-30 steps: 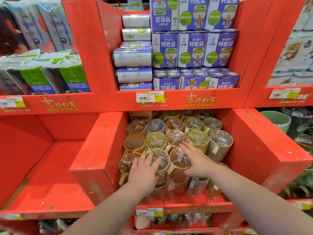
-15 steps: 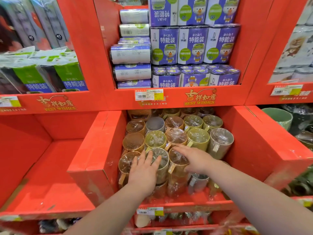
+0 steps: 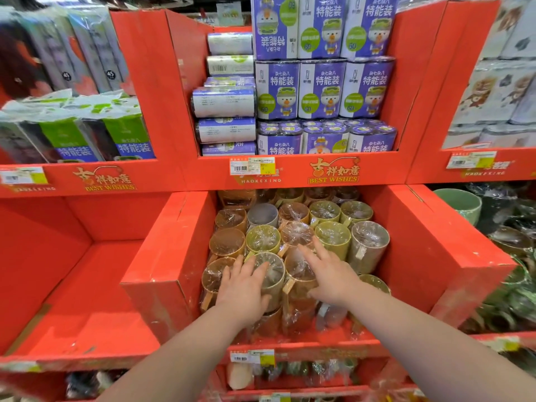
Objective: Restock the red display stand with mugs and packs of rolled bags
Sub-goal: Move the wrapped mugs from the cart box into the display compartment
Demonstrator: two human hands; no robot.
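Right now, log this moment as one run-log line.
left hand: flat on olive mug | right hand: fingers on brown mug | mugs: wrapped, packed in middle bin | rolled bag packs: stacked above

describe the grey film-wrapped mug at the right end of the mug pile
The grey ceramic-looking mug is wrapped in crinkled clear film. It lies tilted, mouth up toward the camera, on the top layer in the red cardboard bin. A tan handle or tag shows at its left, beside a yellow-green mug.
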